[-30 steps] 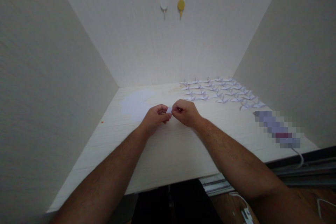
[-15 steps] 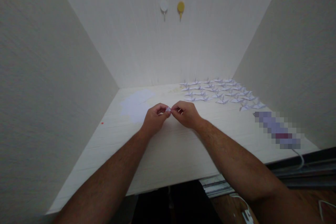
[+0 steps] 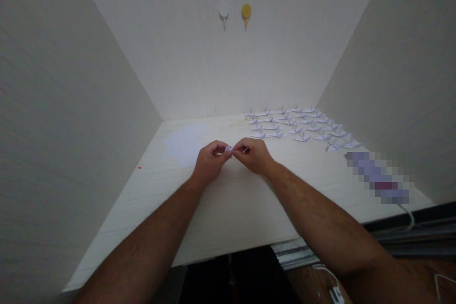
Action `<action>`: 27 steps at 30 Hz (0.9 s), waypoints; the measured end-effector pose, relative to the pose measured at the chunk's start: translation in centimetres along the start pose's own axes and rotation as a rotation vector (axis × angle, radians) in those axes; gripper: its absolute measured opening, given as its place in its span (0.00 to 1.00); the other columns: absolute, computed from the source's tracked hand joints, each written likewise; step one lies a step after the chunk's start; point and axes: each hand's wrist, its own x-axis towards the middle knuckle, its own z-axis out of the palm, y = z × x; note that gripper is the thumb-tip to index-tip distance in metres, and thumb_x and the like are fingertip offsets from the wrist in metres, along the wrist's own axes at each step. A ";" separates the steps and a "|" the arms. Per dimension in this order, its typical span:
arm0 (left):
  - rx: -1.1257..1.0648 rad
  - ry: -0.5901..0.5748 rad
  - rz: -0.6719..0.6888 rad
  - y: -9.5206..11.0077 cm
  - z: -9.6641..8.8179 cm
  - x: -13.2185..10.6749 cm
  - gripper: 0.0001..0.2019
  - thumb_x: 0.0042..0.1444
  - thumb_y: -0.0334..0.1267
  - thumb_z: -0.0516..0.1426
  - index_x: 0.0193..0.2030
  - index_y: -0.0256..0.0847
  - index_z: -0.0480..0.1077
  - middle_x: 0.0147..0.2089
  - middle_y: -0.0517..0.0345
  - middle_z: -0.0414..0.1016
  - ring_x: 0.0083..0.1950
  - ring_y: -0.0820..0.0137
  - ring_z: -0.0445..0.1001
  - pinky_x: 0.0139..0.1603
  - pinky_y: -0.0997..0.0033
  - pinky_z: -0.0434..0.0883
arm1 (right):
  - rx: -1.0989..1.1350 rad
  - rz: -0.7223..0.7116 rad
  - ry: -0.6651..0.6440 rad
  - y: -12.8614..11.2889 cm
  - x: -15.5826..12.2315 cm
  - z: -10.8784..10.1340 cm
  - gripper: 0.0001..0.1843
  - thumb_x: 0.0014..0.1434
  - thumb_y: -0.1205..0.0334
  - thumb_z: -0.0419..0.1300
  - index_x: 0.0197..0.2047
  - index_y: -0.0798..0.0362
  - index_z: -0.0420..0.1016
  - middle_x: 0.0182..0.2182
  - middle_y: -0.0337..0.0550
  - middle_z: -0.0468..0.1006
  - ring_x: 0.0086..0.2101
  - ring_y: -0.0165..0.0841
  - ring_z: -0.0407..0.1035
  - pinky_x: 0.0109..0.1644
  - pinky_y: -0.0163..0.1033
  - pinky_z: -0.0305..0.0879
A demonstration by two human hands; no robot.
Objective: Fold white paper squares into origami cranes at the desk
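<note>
Between my two hands, just above the white table [image 3: 213, 218], is a small piece of folded white paper [image 3: 229, 149]. My left hand [image 3: 212, 157] pinches it between thumb and fingers. From the other side, the thumb and fingertips of my right hand [image 3: 251, 153] are closed on its edge. The fingers cover most of the paper, so its exact folds do not show. Left of my left hand lie loose white paper sheets [image 3: 183, 145]. Several folded paper cranes [image 3: 302, 137] stand in rows beyond my right hand.
A blurred-out, long object [image 3: 377, 175] with a white cord lies at the table's right edge. Walls rise at the left, right and back. A white hook [image 3: 223, 10] and a yellow hook [image 3: 246, 11] hang on the back wall. A small orange bit [image 3: 139, 167] sits at left.
Both hands keep their pinch on the folded paper in almost the same place. The whole view has shifted very slightly.
</note>
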 end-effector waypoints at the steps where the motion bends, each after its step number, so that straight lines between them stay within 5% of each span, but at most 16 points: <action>1: -0.010 -0.010 -0.003 -0.1 0.0 0.0 0.09 0.46 0.39 0.65 0.31 0.38 0.72 0.30 0.58 0.75 0.31 0.73 0.72 0.35 0.73 0.70 | 0.017 0.014 -0.001 0.0 0.0 0.0 0.05 0.52 0.62 0.63 0.28 0.54 0.77 0.24 0.38 0.76 0.24 0.25 0.66 0.29 0.31 0.62; 9: -0.098 -0.063 -0.026 -0.2 -0.1 0.0 0.09 0.45 0.39 0.65 0.30 0.37 0.72 0.28 0.58 0.74 0.30 0.73 0.71 0.35 0.71 0.69 | 0.200 0.162 -0.066 -0.1 0.0 0.2 0.07 0.52 0.61 0.61 0.29 0.56 0.75 0.20 0.37 0.74 0.22 0.24 0.64 0.26 0.30 0.59; 17: -0.180 -0.063 -0.139 0.1 0.0 0.0 0.07 0.47 0.38 0.62 0.28 0.37 0.70 0.25 0.61 0.71 0.27 0.73 0.69 0.31 0.71 0.70 | -0.151 -0.150 0.037 -0.4 -0.1 -0.1 0.06 0.55 0.65 0.59 0.28 0.54 0.74 0.24 0.38 0.72 0.26 0.26 0.63 0.32 0.33 0.58; 21: -0.178 -0.082 -0.153 0.0 0.0 0.1 0.07 0.48 0.39 0.61 0.29 0.38 0.69 0.24 0.61 0.70 0.25 0.75 0.67 0.28 0.73 0.68 | -0.129 -0.143 0.020 -0.5 -0.1 -0.1 0.04 0.57 0.62 0.60 0.34 0.53 0.74 0.28 0.39 0.74 0.27 0.26 0.65 0.33 0.32 0.60; 27: -0.079 -0.113 -0.097 0.1 -0.2 0.1 0.07 0.50 0.39 0.60 0.29 0.38 0.69 0.23 0.61 0.70 0.23 0.76 0.66 0.25 0.74 0.64 | -0.157 -0.126 -0.021 -0.7 -0.2 0.0 0.04 0.57 0.65 0.59 0.31 0.54 0.73 0.27 0.39 0.73 0.28 0.27 0.65 0.34 0.32 0.60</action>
